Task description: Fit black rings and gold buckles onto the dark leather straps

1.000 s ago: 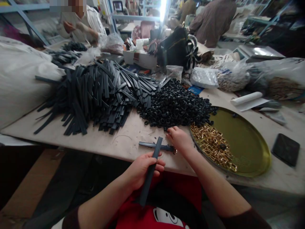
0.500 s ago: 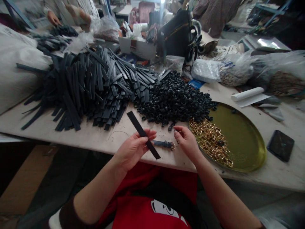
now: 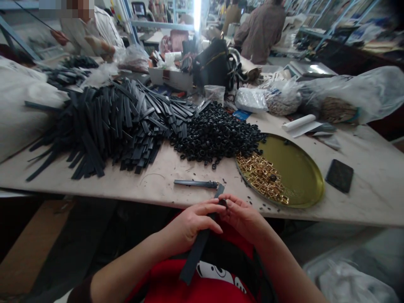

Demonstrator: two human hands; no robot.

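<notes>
My left hand (image 3: 187, 225) holds a flat dark strap (image 3: 196, 257), which slants from the table edge down over my lap. Close against it, the fingers of my right hand (image 3: 244, 216) pinch a small black loop (image 3: 223, 203) beside the strap's upper part. Whether the strap runs through the loop is hidden by my fingers. Just beyond, a finished-looking strap with a buckle (image 3: 195, 183) lies on the table. Farther back is a heap of black loops (image 3: 217, 134), and gold buckles (image 3: 261, 174) lie in a round gold tray (image 3: 299, 168).
A large pile of dark straps (image 3: 116, 122) covers the table's left side. A phone (image 3: 339, 174) lies right of the tray. Plastic bags (image 3: 280, 99), a white box (image 3: 170, 80) and a black bag (image 3: 210, 63) stand behind. Other people are in the background.
Both hands have drawn together and toward my body, over the table's front edge. The strap in my left hand has swung round to slant the other way. My view has tilted up.
</notes>
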